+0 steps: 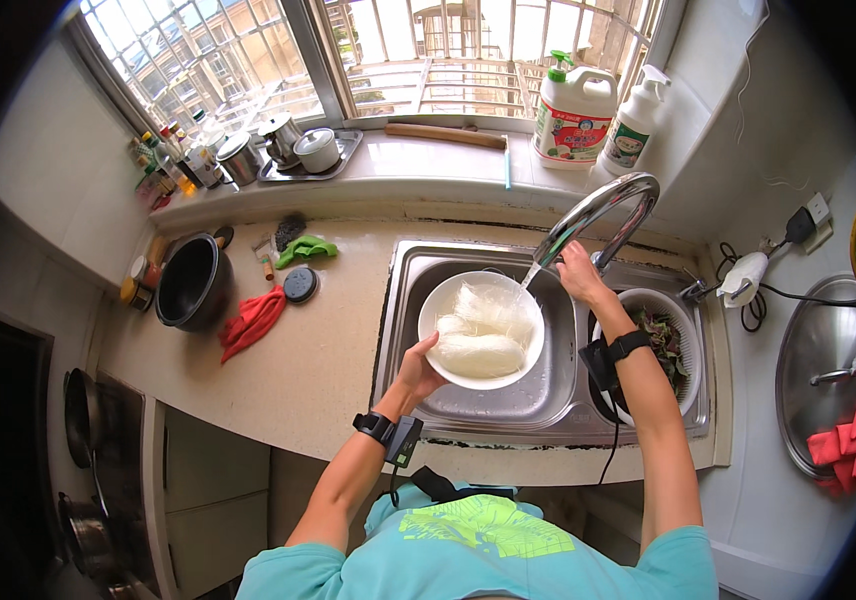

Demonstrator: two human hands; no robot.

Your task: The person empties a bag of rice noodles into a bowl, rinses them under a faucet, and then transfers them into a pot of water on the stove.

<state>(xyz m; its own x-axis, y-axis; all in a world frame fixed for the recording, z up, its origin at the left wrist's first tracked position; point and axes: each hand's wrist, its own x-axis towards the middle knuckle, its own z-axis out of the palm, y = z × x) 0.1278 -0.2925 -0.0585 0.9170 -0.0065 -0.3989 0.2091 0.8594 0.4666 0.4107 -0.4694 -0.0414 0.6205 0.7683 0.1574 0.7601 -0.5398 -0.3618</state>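
My left hand (420, 369) grips the near left rim of a white bowl (434, 300), thumb over the edge. Bundles of dry, thin white noodles (482, 354), like rice vermicelli, lie in the bowl. The bowl is held over the large basin of a steel double sink (548, 397). A stream of water (530, 276) runs from the chrome faucet (585, 206) into the bowl's far right side. Close against the faucet spout is my right hand (582, 274); its fingers are partly hidden, so whether it grips the faucet is unclear.
A white colander (690, 337) of leafy greens sits in the small basin under my right forearm. On the left counter are a black pot (192, 285), red cloth (254, 321), green cloth (308, 249) and round dark lid (300, 285). Detergent bottles (574, 116) stand on the sill behind the faucet.
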